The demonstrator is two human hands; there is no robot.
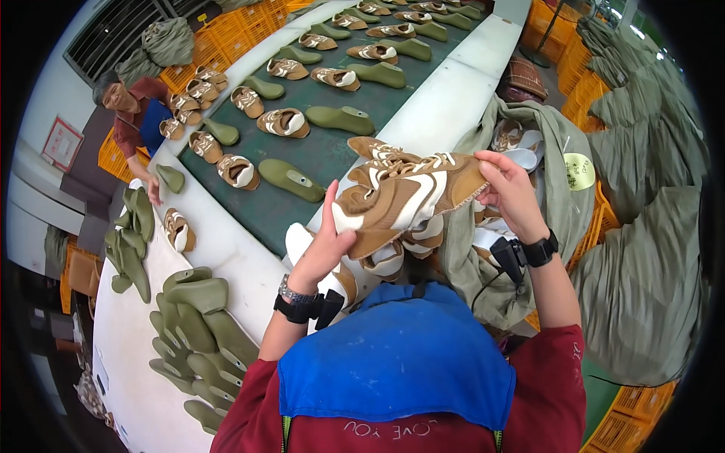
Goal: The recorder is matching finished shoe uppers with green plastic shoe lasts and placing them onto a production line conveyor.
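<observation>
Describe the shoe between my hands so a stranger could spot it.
Start at the green belt. Toward the blue apron is a brown shoe with white stripes. Unlike the belt's shoes, it's held aloft, left hand at heel, right hand at toe.

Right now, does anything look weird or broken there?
The brown-and-white shoe held between the left hand and right hand looks odd: its lower edge is ragged near the toe, with no sole showing there. I see nothing spilled.
</observation>
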